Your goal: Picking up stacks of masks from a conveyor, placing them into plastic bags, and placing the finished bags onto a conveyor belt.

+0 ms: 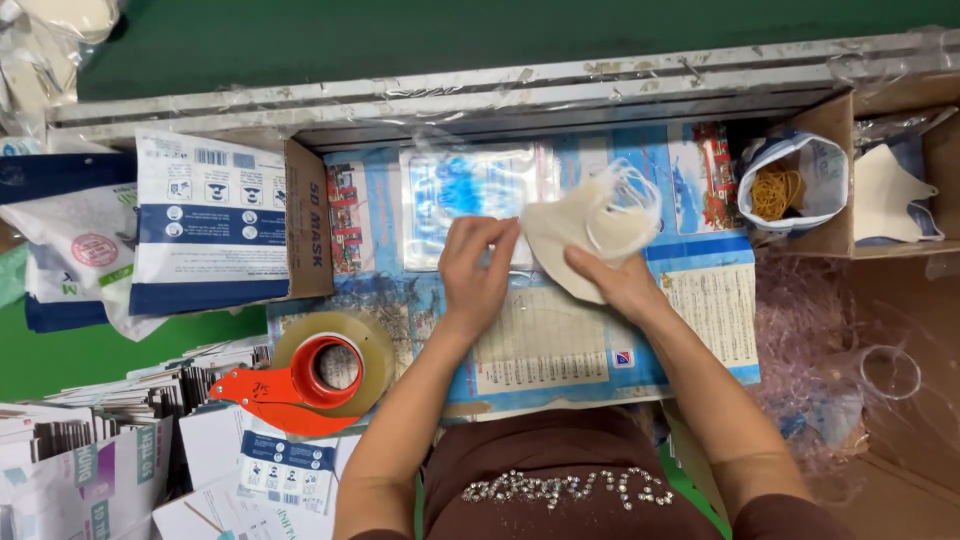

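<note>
Masks (585,225), cream-white and stacked with loose ear loops, are pinched in the closed grip of the right hand (612,280) above the bench (560,350); their edge is nipped by the left hand (478,262). A clear pouch (470,190) lies just behind, a tape dispenser (310,380) nearer the body.

The printed sheet (560,350) is the landmark. On it lie a clear bag (470,200) and both hands with a mask (585,235). Left of it sits the tape dispenser (315,380); right, a pouch of rubber bands (790,190).
</note>
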